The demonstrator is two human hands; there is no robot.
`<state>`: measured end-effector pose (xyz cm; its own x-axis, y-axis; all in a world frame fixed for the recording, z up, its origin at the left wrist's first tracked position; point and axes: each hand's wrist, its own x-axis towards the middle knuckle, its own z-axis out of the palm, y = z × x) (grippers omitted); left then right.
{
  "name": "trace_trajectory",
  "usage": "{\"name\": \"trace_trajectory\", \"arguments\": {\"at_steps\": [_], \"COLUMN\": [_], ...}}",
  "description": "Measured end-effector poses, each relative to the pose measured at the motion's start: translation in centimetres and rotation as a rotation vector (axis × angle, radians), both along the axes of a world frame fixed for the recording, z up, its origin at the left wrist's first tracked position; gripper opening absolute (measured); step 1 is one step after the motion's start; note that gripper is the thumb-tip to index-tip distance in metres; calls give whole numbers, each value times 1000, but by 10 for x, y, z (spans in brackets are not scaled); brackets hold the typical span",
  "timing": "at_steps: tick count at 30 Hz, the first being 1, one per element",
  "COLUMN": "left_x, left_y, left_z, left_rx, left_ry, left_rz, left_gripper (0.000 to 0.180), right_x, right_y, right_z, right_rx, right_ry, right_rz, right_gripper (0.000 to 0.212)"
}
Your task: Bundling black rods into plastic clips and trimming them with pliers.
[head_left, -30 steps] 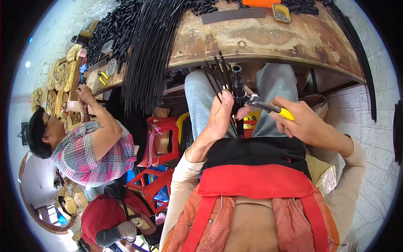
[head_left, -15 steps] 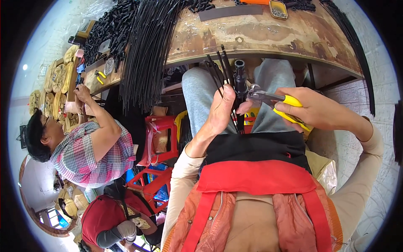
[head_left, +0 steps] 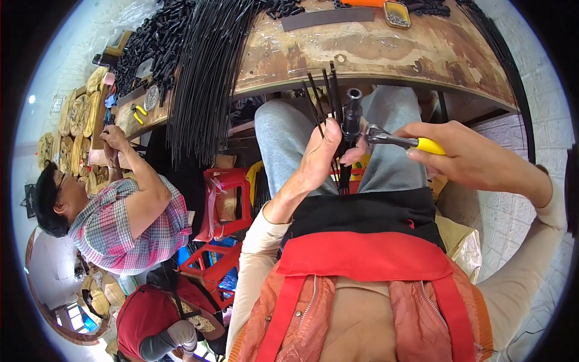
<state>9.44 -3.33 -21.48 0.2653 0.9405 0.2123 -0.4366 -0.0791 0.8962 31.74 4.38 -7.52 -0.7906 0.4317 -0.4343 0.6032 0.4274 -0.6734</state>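
My left hand is wrapped round a black tubular part with several thin black rods beside it, upright above my lap. Its thumb lies along the rods, and its fingertips show on the part's right side. Held in my right hand are yellow-handled pliers. Their metal jaws point left and meet the side of the tubular part near my left fingertips. Whether the jaws grip a small piece there is too small to tell.
Ahead is a worn wooden table with a small yellow tray of metal bits. Long black rods hang over its edge at left, near a heap of black parts. Two people sit at left, by red stools.
My right hand has turned the pliers, so the handles look closer together and the jaws lie more level. The tubular part and rods have shifted slightly right in the picture.
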Motion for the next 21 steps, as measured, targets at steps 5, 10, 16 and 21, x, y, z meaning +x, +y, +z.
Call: {"name": "trace_trajectory", "arguments": {"at_steps": [5, 10, 16, 21], "left_x": [1, -8, -61, -73], "left_y": [3, 36, 30, 16], "left_z": [-3, -7, 59, 132], "left_rx": [-85, -151, -17, 243], "left_ry": [18, 76, 100, -200], "left_rz": [148, 309, 741, 778], "left_gripper": [67, 72, 78, 71], "right_x": [-8, -5, 63, -2], "right_y": [11, 45, 146, -12], "right_z": [-13, -84, -127, -125], "right_rx": [60, 299, 809, 744], "right_ry": [-54, 359, -146, 603], "right_rz": [-3, -26, -373, 689], "right_gripper": [36, 42, 47, 22]}}
